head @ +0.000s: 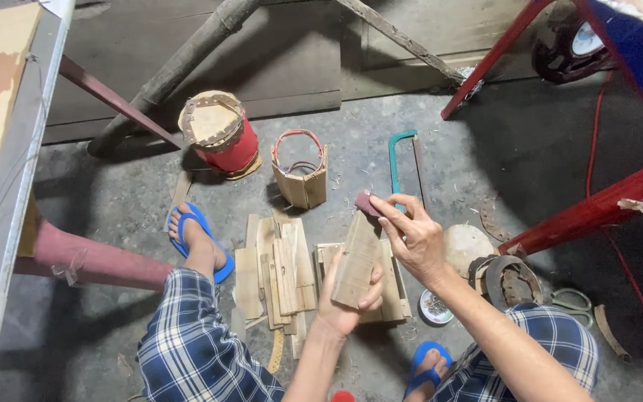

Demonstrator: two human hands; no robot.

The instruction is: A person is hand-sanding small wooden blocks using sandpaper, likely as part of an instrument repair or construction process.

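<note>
My left hand (345, 301) grips a flat wooden slat (355, 257) from below, holding it tilted upright over my lap. My right hand (411, 234) pinches a small dark reddish piece, likely sandpaper (368, 203), against the slat's top end. Both hands meet at the slat, above a small wooden frame (397, 286) lying on the concrete floor.
A pile of wooden slats (277, 272) lies by my left foot in a blue sandal (195, 238). Farther off stand a red drum-like container (221, 134), a small wooden basket (301, 175) and a green hacksaw (400, 160). Red metal legs (582, 212) rise at right; a table edge (9, 223) at left.
</note>
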